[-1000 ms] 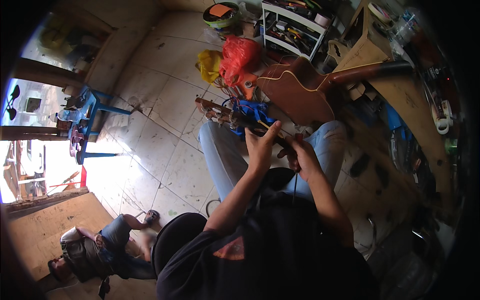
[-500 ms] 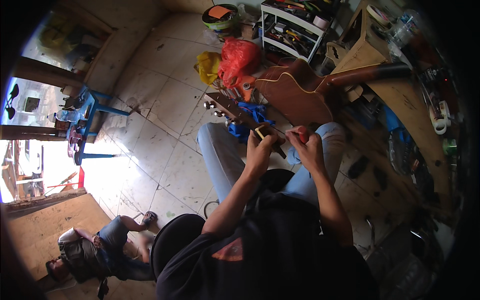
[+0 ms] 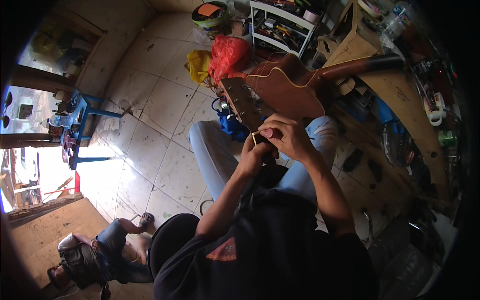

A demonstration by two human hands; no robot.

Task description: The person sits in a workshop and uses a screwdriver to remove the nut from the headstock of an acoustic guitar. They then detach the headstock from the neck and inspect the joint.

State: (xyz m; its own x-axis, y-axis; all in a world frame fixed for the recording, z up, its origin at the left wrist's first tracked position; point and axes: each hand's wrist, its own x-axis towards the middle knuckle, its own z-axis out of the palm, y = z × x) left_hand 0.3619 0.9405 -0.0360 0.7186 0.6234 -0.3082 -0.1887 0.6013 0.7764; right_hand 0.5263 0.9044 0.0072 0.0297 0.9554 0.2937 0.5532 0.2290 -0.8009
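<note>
A brown guitar headstock [image 3: 238,99] with metal tuning pegs points up and away between my knees. My left hand [image 3: 254,159] is closed around the neck just below it, beside a pale nut strip [image 3: 255,138]. Gripped in my right hand [image 3: 291,139] is a tool with a reddish handle [image 3: 270,133], held right over the neck by the nut. The tool's working end is hidden, so its kind is unclear. Most of the neck lies hidden under my hands.
Beyond my knees lies a brown guitar body [image 3: 287,87], near a red plastic bag [image 3: 229,56], a yellow bag [image 3: 198,66] and a blue bag [image 3: 231,125]. A white tool rack [image 3: 285,47] stands behind. Another person [image 3: 102,247] sits at lower left, near a blue stool [image 3: 82,120].
My right hand has moved left, bringing the red-handled tool from beside the neck onto the nut area. The headstock has turned somewhat and shows more of its pegged face.
</note>
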